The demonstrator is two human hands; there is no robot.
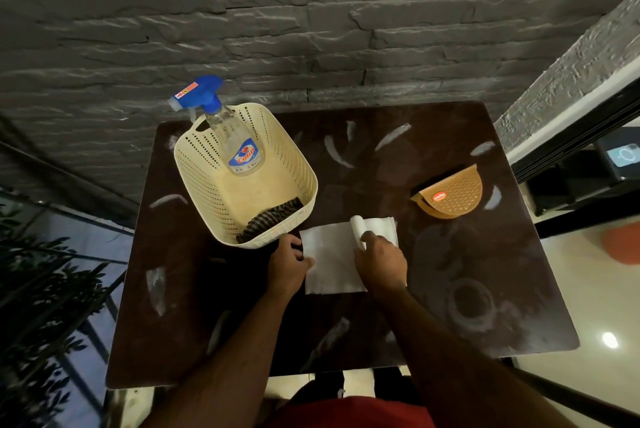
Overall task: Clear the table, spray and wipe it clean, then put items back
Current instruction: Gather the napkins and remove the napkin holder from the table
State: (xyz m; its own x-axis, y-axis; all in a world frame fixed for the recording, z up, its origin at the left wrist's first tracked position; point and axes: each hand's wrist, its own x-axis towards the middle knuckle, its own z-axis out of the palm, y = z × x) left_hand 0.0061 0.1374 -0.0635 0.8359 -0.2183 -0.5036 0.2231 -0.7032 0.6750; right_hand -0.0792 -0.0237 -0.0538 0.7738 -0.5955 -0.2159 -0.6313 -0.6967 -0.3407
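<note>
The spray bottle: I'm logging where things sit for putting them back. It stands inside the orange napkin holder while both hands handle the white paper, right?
Not quite. The head view shows the spray bottle standing inside the cream basket, not the orange napkin holder, which sits apart at the right. Both hands, left and right, do handle the white paper.

We see a dark brown glossy surface (415,306) with pale streaks and ring marks. A white paper towel (332,264) lies flat near its front middle, its far right corner rolled up. A clear spray bottle (235,143) with a blue trigger head stands tilted in a cream perforated basket (294,167) at back left.
</note>
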